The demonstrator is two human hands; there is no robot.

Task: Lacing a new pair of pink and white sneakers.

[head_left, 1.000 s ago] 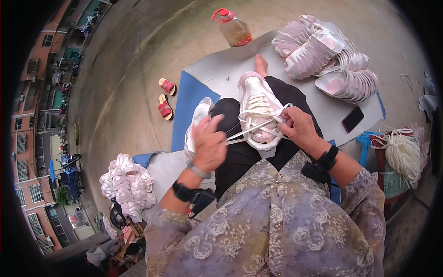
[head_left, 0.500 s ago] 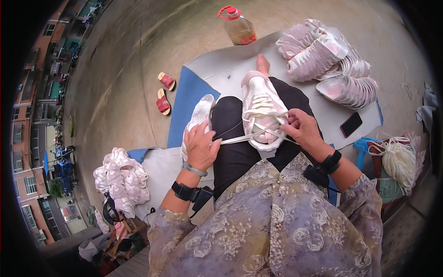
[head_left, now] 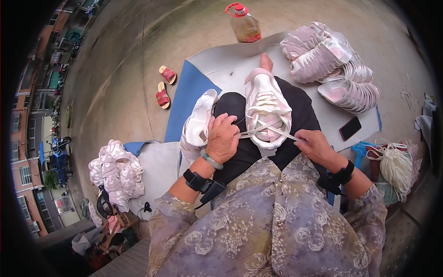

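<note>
A white and pink sneaker (head_left: 266, 99) rests across my lap, its toe pointing away from me and its opening close to my body. White shoelace (head_left: 266, 128) criss-crosses the upper part of its tongue. My left hand (head_left: 223, 137) is closed on one lace end at the shoe's left side. On the right, my right hand (head_left: 314, 146) pinches the other end, and that lace runs straight from the shoe to my fingers. Another pale shoe (head_left: 197, 121) lies beside my left thigh, partly hidden behind my left hand.
Stacked pink and white shoe uppers (head_left: 323, 60) lie at the far right of the mat (head_left: 221, 62), near a phone (head_left: 350, 128). A heap of similar pieces (head_left: 116, 173) sits at left. Red slippers (head_left: 163, 95), a large bottle (head_left: 244, 25) and a lace bundle (head_left: 396, 164) stand around.
My left hand has moved right, closer to the shoe. My right hand has drawn its lace end outward to the right and toward me. The view has shifted slightly.
</note>
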